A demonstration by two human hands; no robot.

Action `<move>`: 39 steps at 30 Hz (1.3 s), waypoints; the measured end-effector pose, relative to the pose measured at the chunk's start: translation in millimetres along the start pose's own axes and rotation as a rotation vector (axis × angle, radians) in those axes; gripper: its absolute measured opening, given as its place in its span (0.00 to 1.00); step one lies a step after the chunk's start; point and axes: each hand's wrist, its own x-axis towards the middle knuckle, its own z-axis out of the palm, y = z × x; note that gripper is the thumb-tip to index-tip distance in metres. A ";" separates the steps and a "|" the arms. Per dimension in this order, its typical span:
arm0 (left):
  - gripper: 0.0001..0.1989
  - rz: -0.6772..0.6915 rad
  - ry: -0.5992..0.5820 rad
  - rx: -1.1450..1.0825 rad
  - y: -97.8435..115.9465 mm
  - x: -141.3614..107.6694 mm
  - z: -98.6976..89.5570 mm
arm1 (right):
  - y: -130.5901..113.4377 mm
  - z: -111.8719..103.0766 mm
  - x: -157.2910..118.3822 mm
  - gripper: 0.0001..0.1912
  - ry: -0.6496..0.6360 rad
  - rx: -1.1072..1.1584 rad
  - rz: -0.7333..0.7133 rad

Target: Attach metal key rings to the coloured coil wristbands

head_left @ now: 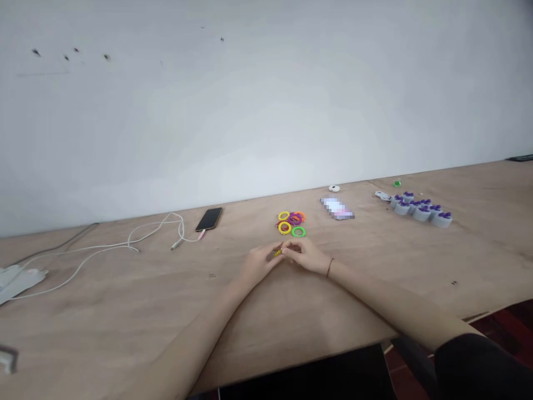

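Note:
Near the middle of the table, my left hand [259, 265] and my right hand [306, 255] meet at the fingertips. Between them is a small yellow coiled ring [278, 252], partly hidden by the fingers. Both hands are closed in a pinch around it. Just beyond the hands lies a cluster of coiled rings: a yellow ring [285, 228] at the front left, a green ring [298, 232] at the front right, a purple ring [295, 219] behind, an orange ring [300, 215] at the back right and another yellow ring [283, 215] at the back left.
A dark phone [209, 219] with white cables [129, 244] lies on the left of the wooden table [325, 322]. On the right are a second phone [336, 208], a white round item [334, 189] and several light cups with purple tops [422, 213]. A pale wall stands behind.

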 end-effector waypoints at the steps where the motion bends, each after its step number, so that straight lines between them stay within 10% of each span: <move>1: 0.15 -0.005 0.011 0.004 0.1 -0.1 0.8 | 0.4 0.4 0.2 0.12 0.010 0.004 0.002; 24: 0.15 -0.087 0.070 -0.152 5.8 3.1 5.0 | -0.7 13.1 -1.6 0.05 0.235 -0.349 -0.237; 39: 0.19 -0.436 0.075 -0.819 6.9 6.7 17.5 | 0.1 11.2 -4.0 0.06 0.254 -0.476 -0.264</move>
